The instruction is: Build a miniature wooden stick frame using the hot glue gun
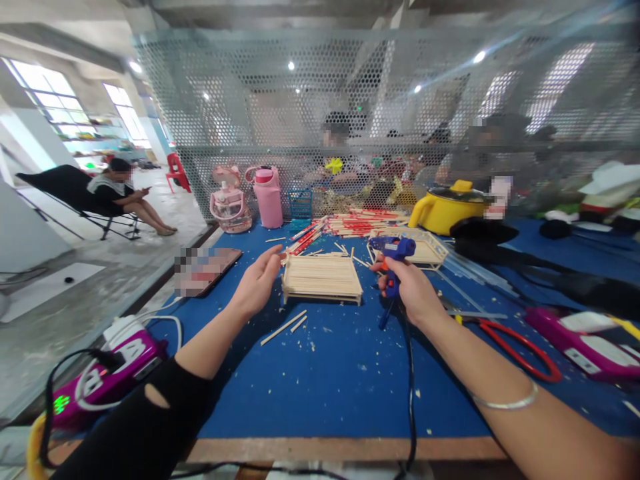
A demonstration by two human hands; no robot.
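Note:
My right hand (407,283) is wrapped round a blue hot glue gun (393,248) with an orange trigger. Its nozzle points left, and a black cord hangs below it. At the middle of the table stands a small raft-like model (323,277) of pale wooden sticks, with short posts at its corners. My left hand (260,277) is at the model's left side, fingers stretched towards its back left corner; whether the fingertips touch it I cannot tell. A second stick model with railings (425,250) sits behind the glue gun. Two loose sticks (284,327) lie in front of the first model.
Red-tipped sticks (365,222) are piled at the back. Pink bottles (269,197), a yellow pot (450,208) and a perforated metal screen (280,120) stand there. A phone (207,270) and power strip (110,373) lie left; glue sticks (480,270) and red-handled scissors (525,353) lie right.

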